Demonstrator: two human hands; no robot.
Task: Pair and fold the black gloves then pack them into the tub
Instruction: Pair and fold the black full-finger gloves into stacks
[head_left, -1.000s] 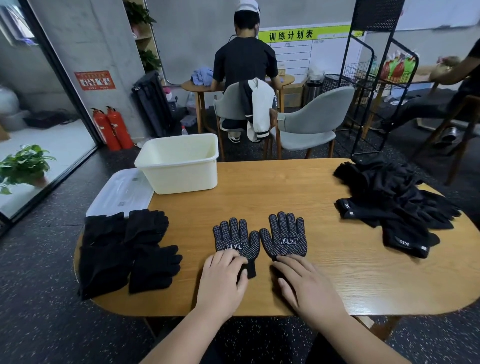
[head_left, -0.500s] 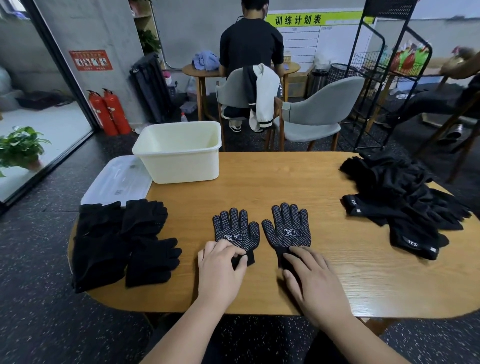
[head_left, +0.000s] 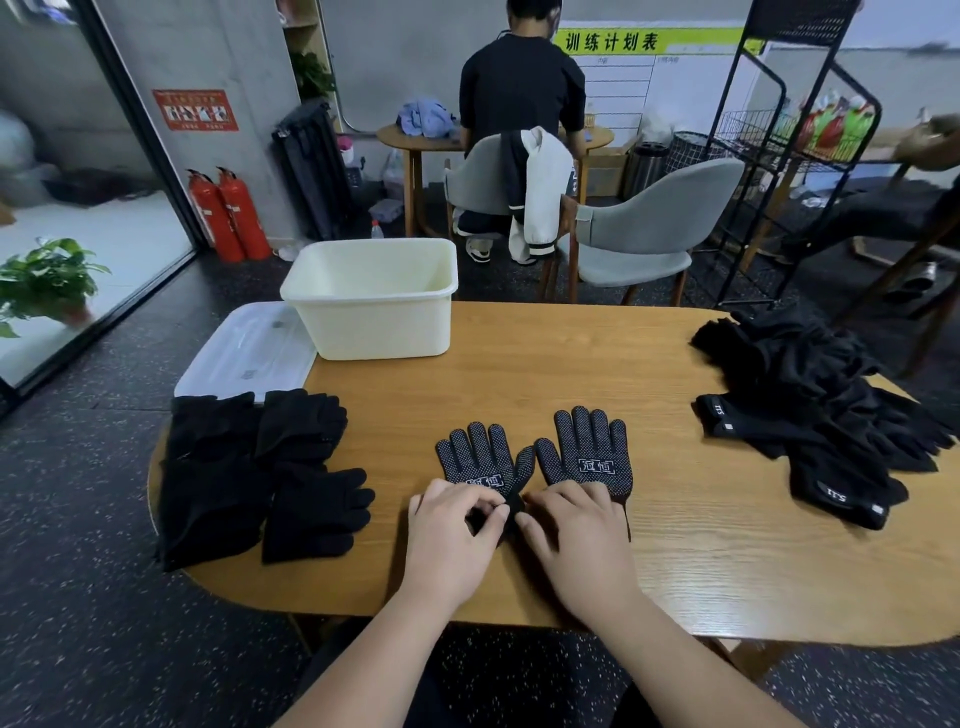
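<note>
Nearest the desk (head_left: 519, 364) edge, the left hand (head_left: 452, 530) pinches the cuff of the left dotted glove (head_left: 483, 457) between curled fingers and thumb. The right hand (head_left: 576, 530) lies bent over the cuff of the right dotted glove (head_left: 587, 447); grip or mere pressure, I cannot tell. Both gloves lie flat, side by side, unfolded. Farther left sit stacked black gloves (head_left: 249, 467), farther right a loose pile (head_left: 810, 405). Beyond, the tub (head_left: 374, 312) shows nothing inside, so packing looks wholly ahead.

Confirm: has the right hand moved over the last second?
Yes. The right hand has shifted left toward the left hand, further onto the cuff of the right dotted black knit glove, which stayed put.
</note>
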